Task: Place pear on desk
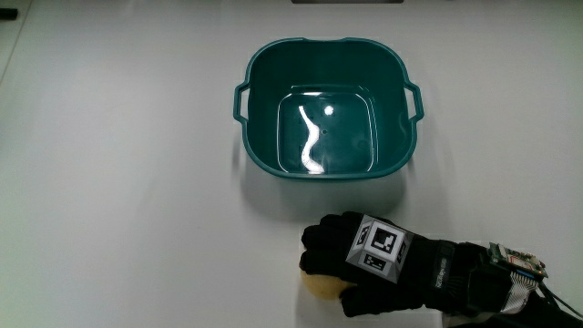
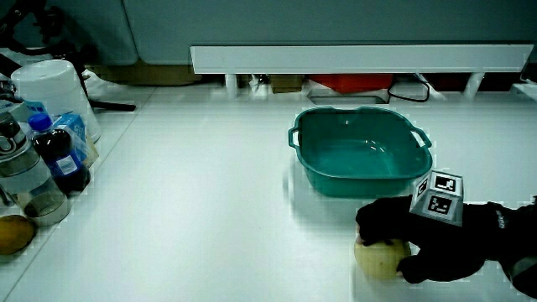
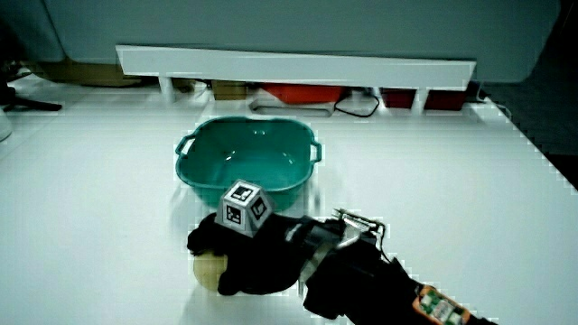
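Pear sits on worktop, nearer the person than the empty basin. Hand curled over it, gripping. Placement looks done; release and withdrawal left.

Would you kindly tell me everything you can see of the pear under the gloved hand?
The pear is pale yellow and rounded, with a smooth, matte-looking skin. Only part of it shows, because the hand covers it from above with its fingers curled over it. It appears to rest on the white table, nearer to the person than the empty teal basin and apart from it. No stem is visible, so its pose cannot be told.
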Available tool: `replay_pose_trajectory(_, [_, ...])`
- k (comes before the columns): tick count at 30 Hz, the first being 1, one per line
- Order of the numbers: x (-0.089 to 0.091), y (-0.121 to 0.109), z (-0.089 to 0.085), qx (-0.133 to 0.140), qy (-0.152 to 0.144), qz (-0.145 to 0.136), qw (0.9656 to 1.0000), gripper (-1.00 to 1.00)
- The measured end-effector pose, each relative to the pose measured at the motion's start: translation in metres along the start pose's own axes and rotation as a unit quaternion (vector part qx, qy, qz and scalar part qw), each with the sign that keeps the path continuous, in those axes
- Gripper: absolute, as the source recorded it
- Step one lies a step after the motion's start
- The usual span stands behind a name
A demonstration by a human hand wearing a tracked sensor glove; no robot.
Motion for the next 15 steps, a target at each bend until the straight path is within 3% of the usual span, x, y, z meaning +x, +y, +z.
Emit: replay_pose_trajectory(15, [-0.0020,0.0048,0.0002,-0.027,-0.017,-0.005,0.9995,-0.58])
